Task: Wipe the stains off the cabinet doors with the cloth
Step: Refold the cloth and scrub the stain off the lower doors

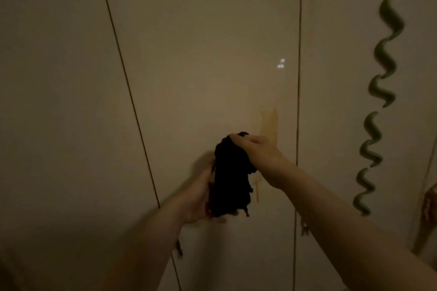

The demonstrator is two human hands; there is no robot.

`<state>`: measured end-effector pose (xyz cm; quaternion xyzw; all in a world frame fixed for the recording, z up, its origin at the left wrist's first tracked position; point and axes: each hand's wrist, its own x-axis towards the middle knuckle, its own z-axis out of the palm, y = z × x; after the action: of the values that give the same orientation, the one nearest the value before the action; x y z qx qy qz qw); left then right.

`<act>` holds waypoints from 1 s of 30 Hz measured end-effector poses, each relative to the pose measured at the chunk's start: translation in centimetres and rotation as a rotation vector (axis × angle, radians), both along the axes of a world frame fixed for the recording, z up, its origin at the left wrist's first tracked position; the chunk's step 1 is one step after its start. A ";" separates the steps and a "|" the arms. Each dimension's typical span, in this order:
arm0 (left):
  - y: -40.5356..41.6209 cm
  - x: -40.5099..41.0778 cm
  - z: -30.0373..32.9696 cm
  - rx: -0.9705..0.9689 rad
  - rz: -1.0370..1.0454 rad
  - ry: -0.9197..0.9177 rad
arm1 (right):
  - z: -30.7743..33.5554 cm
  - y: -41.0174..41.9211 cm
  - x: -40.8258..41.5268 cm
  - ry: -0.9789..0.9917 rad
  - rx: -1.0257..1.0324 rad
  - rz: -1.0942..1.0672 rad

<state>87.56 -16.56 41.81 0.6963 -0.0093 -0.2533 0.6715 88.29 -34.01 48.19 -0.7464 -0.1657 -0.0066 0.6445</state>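
Closest to me, two bare forearms reach up out of the dim foreground, and between the hands hangs the dark, crumpled, frayed-edged cloth (228, 177), bunched into a long wad just in front of the cabinet; whether it touches the door I cannot tell. The left hand (201, 196) cups the lower end from the side, its fingers curled round the fabric though mostly hidden behind it, which seems meant to steady the bundle. The right hand (254, 149) comes over the top, its fingers (238, 137) pinching the upper edge, as if gathering or refolding the wad into a pad fit for rubbing. Just behind that hand, on the glossy cream cabinet door (201, 54), sits the yellowish smear of a stain (268, 123), with a thin drip (256, 192) running down below the cloth, so the hands are held right where the work is wanted. By my reckoning the stain is not yet wiped. Dark seams part this panel from its neighbours, and furthest right a wavy green spiral decoration (383, 73) runs down the next door
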 end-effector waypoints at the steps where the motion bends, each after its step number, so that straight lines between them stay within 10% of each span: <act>1: -0.3 -0.1 -0.3 -0.123 0.027 0.002 | -0.2 -0.3 -0.2 -0.003 -0.035 -0.002; 4: -0.8 -0.4 -1.1 -0.229 0.085 -0.058 | -1.3 -1.4 -0.6 0.013 -0.136 -0.006; 14: 0.2 -1.1 -1.8 0.313 0.384 -0.399 | -4.9 -2.9 -1.3 0.041 -0.396 -0.120; 23: 0.5 -2.6 -2.0 -0.331 0.066 -0.175 | -3.7 -0.8 -2.0 0.015 -0.162 -0.123; 30: 3.4 -2.8 1.0 0.264 0.183 -0.352 | -4.2 -1.9 -1.2 -0.054 -0.334 -0.219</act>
<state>84.79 -13.12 42.85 0.8094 -0.0299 -0.0650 0.5829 87.12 -35.91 44.03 -0.8560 -0.0997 -0.0690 0.5026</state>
